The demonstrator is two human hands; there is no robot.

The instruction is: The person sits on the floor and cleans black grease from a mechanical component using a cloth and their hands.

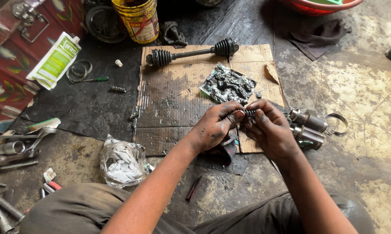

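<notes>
Pinching a small greasy metal part point(249, 113) between both sets of fingers, left hand point(215, 126) and right hand point(269, 130) hold it above the cardboard sheet point(169, 99), likely so drips land there, grease packet point(228, 84) close ahead, axle shaft point(191, 53) beyond.

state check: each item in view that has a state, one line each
left hand: greasy, pinching a small dark part
right hand: greasy, gripping the same part
small dark part: held between both hands, mostly hidden
axle shaft: lying flat on cardboard, both rubber boots on
foil wrapper: torn open, smeared with dark grease
white tube: capped, lying down
yellow bucket: upright, open
clear bag: crumpled, white material inside
</notes>
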